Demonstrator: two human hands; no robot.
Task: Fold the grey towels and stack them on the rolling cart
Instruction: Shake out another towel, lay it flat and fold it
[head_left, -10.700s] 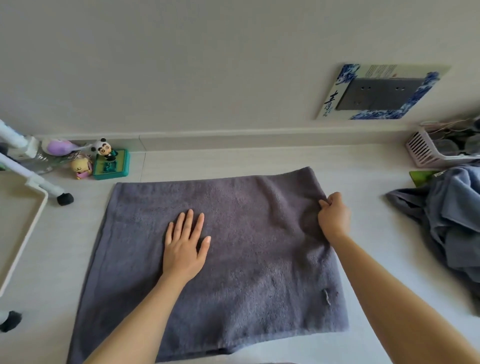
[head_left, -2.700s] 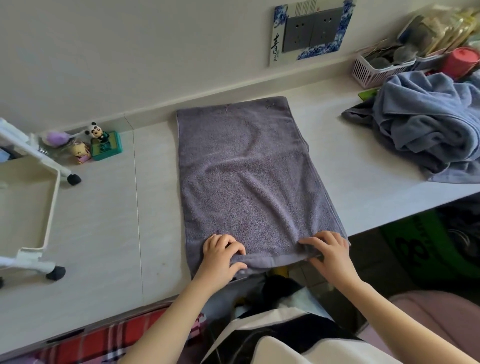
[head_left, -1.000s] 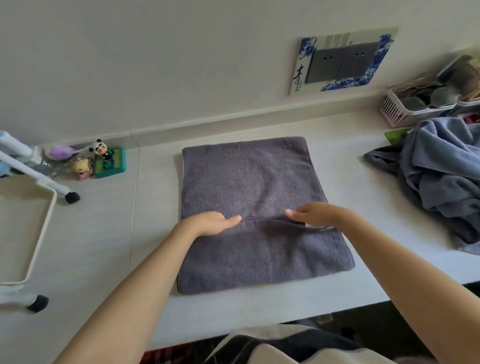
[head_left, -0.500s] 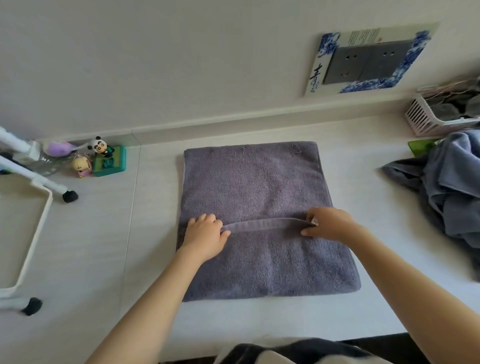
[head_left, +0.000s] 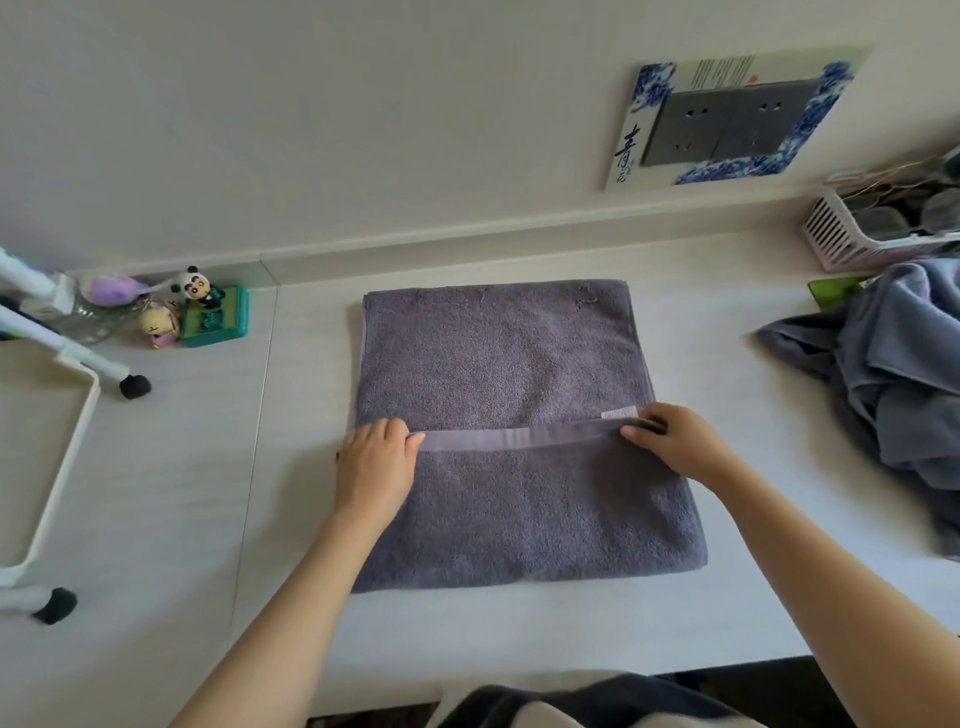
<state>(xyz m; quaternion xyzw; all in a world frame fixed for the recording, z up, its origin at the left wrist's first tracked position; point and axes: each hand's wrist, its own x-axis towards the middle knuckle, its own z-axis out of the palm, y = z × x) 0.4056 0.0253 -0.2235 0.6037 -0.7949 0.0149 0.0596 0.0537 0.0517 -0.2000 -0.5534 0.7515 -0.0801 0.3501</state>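
The grey towel (head_left: 514, 431) lies flat on our table (head_left: 727, 613); our left hand (head_left: 375, 467) and right hand (head_left: 672, 441) each pinch its folded-over hem at opposite ends.

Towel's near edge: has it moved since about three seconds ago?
Yes. The towel edge hung at the table front; now it is folded up toward the wall, mid-towel, under both hands.

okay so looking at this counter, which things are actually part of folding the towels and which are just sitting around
Part of the job:
grey towel, held at its hem by the left hand and right hand
pile of unfolded towels
white rolling cart

Just lying about:
panda figurine
green box
pink basket
wall sockets
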